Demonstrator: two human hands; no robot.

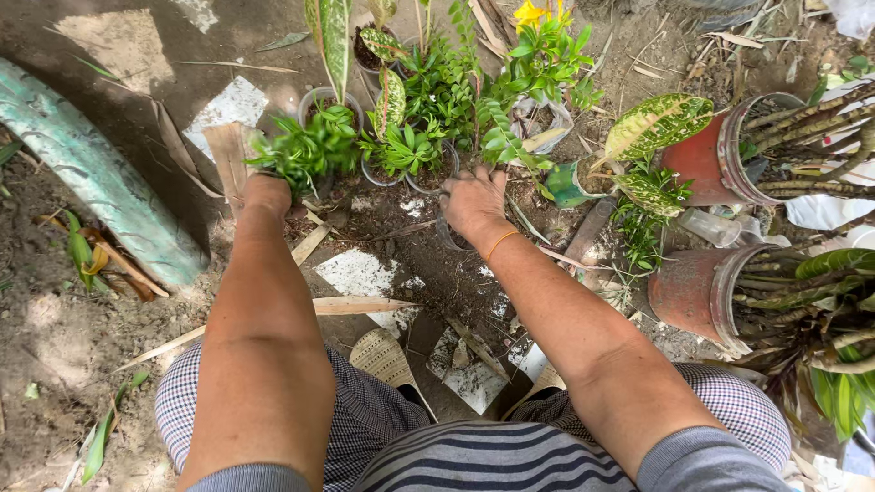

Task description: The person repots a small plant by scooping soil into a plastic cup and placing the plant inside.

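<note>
Hands at work among small potted plants, head view, person crouched on bare soil. Left hand reaches to 11 o'clock and closes on a small leafy green plant; fingers are buried in foliage, so the exact grip can't be told. Right hand, w/ an orange band at the wrist, lies palm-down at 12 o'clock, fingers curled over the rim of a small dark pot just beneath it. Cluster of small pots w/ green seedlings stands directly beyond both hands; a yellow flower shows at the far edge, approx. 12 o'clock. Two terracotta-coloured pots lie tipped on their sides at 2–3 o'clock, woody stems sticking out to the right; a spotted-leaf plant sits beside the upper one. Pale green painted kerb runs along 9–10 o'clock. Dry leaf strips and white tile fragments litter the ground betw. the forearms. Checked trousers and sandals at 6 o'clock.
</note>
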